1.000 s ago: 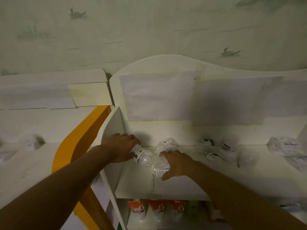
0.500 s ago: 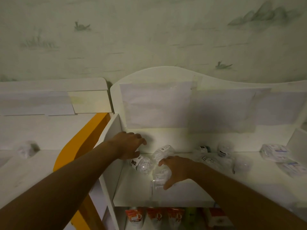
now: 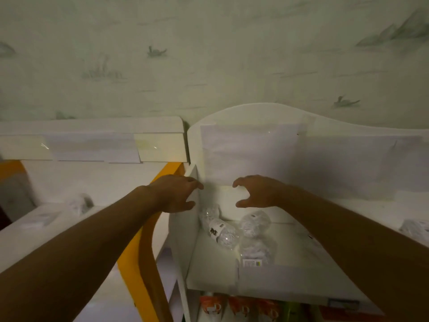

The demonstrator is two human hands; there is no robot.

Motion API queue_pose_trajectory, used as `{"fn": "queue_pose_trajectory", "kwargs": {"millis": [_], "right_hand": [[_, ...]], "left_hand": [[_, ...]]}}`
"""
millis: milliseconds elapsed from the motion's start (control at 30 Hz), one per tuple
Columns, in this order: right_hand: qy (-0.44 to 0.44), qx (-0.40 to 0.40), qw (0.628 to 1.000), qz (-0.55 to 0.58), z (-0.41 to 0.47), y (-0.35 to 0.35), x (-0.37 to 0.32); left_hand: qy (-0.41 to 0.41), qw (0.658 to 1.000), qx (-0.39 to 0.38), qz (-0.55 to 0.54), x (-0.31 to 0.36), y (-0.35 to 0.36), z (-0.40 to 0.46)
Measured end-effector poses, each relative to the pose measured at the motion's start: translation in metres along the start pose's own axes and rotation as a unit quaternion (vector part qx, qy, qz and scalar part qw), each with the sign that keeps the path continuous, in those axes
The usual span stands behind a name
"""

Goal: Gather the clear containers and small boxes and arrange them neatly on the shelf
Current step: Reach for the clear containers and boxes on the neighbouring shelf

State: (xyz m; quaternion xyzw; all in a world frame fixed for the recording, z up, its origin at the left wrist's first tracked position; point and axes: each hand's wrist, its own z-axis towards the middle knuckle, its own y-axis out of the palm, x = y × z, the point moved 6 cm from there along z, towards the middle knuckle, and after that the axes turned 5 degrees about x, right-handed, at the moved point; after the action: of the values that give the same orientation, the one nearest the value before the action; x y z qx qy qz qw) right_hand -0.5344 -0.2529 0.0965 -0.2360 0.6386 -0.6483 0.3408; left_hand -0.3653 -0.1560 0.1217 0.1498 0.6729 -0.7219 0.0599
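Three clear containers lie at the left end of the white shelf [image 3: 213, 273]: one with a black-and-white label [image 3: 221, 231] on its side, a rounder one [image 3: 255, 223] behind it, and one with a barcode label [image 3: 254, 252] nearest me. My left hand [image 3: 176, 194] hovers empty above the shelf's left side panel, fingers spread. Above the containers my right hand [image 3: 257, 191] is raised, fingers curled apart, holding nothing. A small wrapped box [image 3: 415, 227] lies at the right edge, partly hidden by my right arm.
A white backboard [image 3: 250, 154] with taped paper rises behind the shelf. An orange curved frame [image 3: 144, 252] stands just left of it. Further left, a lower white surface [image 3: 14, 238] carries a clear wrapped item [image 3: 77, 203]. Orange packets [image 3: 239, 307] sit on the level below.
Both hands have let go of the containers and lifted off them, moving up toward the backboard. The view has shifted right and down, so the shelf sits lower in frame.
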Motion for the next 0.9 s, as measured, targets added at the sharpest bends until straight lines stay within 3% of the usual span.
{"fn": "queue_pose_trajectory", "kwargs": {"millis": [400,667,900], "right_hand": [[-0.033,0.064,0.997,0.010,0.072,-0.038,-0.181],[-0.048,0.018,0.998,-0.026,0.136,0.016,-0.320],[-0.058,-0.032,0.997,-0.048,0.171,0.075,-0.378]], "left_hand": [[-0.070,0.997,0.012,-0.003,-0.185,0.008,-0.124],[-0.104,0.994,-0.025,0.025,-0.311,0.077,-0.237],[-0.110,0.992,-0.055,0.002,-0.354,0.143,-0.270]]}}
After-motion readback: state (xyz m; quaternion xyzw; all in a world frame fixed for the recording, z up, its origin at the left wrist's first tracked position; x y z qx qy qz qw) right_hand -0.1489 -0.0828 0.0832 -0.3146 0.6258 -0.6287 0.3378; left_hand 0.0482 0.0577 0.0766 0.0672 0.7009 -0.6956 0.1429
